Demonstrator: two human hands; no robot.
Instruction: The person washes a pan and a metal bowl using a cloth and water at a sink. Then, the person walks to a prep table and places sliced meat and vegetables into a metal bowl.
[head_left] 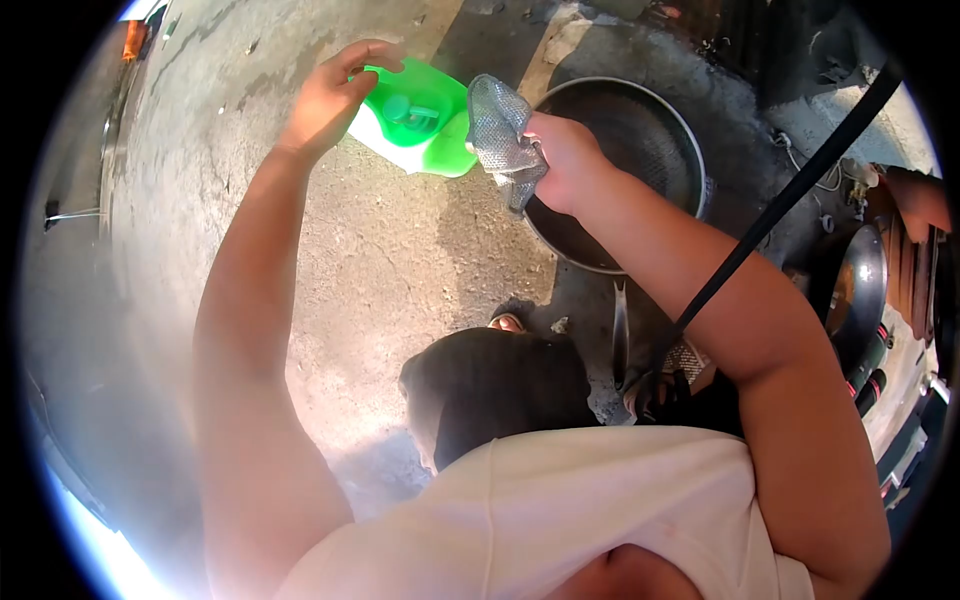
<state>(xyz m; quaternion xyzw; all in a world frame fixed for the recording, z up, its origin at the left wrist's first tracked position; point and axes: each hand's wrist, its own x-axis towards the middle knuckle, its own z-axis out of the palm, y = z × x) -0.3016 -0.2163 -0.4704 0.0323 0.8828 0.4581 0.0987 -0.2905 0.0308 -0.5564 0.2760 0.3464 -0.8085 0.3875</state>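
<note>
My left hand point(335, 98) is at the upper left edge of a bright green and white plastic container point(440, 95), with the fingers curled and the thumb against its rim. A darker green piece, perhaps a cap, shows in the container's middle. Bunched in my right hand point(568, 160) is a grey mesh scrubbing cloth point(503, 135), whose loose part hangs close to the container's right side. Below and behind that hand lies a dark, round frying pan point(650, 150) with a pale metal rim. Its handle point(620, 335) points toward me; my right wrist hides part of the pan.
Rough concrete floor point(370, 250) spreads under everything. A second dark pan point(862, 290) leans at the right, near stacked brown pieces point(905, 270). A black strap or cable point(790, 195) crosses over my right arm. My knee point(500, 380) is low in the middle.
</note>
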